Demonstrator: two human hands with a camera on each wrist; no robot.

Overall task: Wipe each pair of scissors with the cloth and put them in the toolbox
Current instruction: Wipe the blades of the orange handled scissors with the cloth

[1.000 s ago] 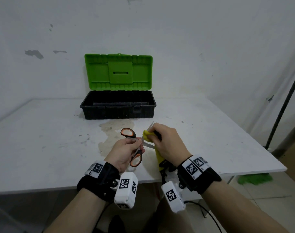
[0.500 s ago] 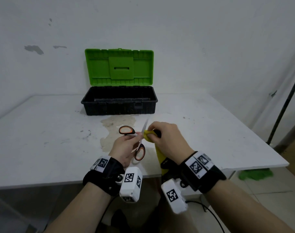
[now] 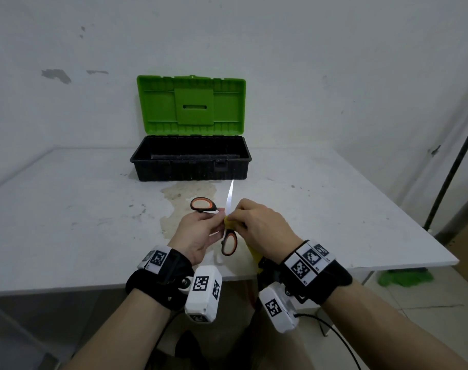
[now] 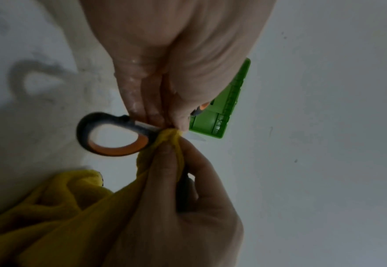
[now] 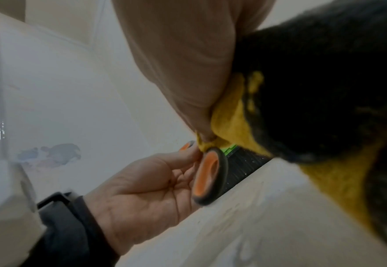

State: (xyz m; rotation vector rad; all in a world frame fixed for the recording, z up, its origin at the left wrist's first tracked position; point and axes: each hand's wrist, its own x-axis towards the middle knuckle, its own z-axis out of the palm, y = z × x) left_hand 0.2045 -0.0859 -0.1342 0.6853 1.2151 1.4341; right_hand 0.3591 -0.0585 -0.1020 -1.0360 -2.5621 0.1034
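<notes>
We're right at the near edge of the table (image 3: pixel 67 222), well in front of the toolbox (image 3: pixel 190 166), and we have the scissors (image 3: pixel 229 236) held up above the tabletop. Our left hand (image 3: pixel 198 236) pinches them near the pivot, fingertips closed on the metal, with one orange-lined handle loop sticking out toward the toolbox and the other hanging back toward us. Our right hand (image 3: pixel 259 228) is clamped on the yellow cloth (image 4: pixel 73 207), bunching it against the scissors right where the blades meet; from the head view only a sliver of cloth shows between the two hands. One blade points up toward the toolbox, bright and washed out; the second blade we can't make out, lost behind fingers and cloth. The toolbox sits with its green lid (image 3: pixel 191 105) standing up against the wall, and its black interior is too dark to read. In the right wrist view a dark blurred mass fills the right side.
</notes>
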